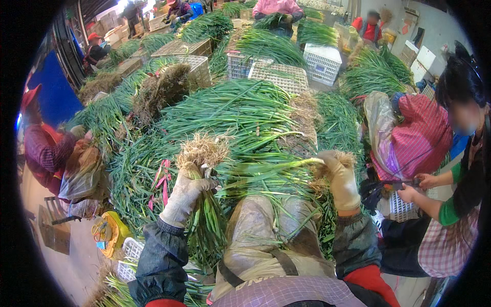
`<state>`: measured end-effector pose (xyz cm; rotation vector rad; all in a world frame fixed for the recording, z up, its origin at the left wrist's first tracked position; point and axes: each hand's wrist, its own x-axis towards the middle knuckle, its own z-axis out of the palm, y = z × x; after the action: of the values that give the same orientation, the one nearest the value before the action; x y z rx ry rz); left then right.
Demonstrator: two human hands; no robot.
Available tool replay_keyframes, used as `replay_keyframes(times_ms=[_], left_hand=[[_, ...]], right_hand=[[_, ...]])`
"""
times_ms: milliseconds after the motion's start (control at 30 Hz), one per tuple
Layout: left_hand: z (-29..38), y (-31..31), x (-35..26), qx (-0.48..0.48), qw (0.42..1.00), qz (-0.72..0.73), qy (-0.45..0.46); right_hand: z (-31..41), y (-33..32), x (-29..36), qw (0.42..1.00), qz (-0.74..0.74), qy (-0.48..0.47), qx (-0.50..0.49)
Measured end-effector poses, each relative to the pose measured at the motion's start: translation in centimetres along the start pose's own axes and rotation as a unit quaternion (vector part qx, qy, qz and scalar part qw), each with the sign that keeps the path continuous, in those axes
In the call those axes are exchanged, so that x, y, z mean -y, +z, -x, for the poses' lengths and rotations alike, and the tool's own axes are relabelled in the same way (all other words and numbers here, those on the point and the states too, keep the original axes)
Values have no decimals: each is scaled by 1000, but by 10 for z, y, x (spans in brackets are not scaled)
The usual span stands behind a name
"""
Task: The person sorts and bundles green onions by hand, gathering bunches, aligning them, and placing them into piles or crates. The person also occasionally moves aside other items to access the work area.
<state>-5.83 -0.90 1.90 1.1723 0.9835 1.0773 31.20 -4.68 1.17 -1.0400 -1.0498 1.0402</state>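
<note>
My left hand (187,198), in a dirty white glove, grips a bunch of green onions (205,224). Their tangled tan roots (205,151) stick up above the fist, and the leaves hang down beside my knee. In my right hand (339,180), gloved too, is the root end of a green onion stalk (284,165), its leaves trailing leftward over the pile. Whether more than one stalk is in that hand I cannot tell. Right in front of my knees lies a broad heap of green onions (230,111), with most roots towards the right.
A person (452,172) stands close on my right, holding a dark object. Another person (50,146) sits at the left. Pink ribbon (165,180) lies among leaves. A yellow stool (115,234) carries scissors (100,231). White plastic crates (322,63) and more onion heaps stand beyond.
</note>
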Motion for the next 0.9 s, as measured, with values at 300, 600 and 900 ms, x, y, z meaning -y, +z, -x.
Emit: replay_keyframes(times_ms=[300, 600, 900], left_hand=[[-3, -2, -18, -27, 991, 74, -112], [2, 5, -36, -34, 998, -53, -4], [23, -26, -44, -83, 995, 2, -54]], right_hand=[[-11, 70, 50, 996, -13, -72, -59], [-25, 94, 78, 860, 342, -379, 22], [-36, 103, 100, 874, 369, -307, -74]])
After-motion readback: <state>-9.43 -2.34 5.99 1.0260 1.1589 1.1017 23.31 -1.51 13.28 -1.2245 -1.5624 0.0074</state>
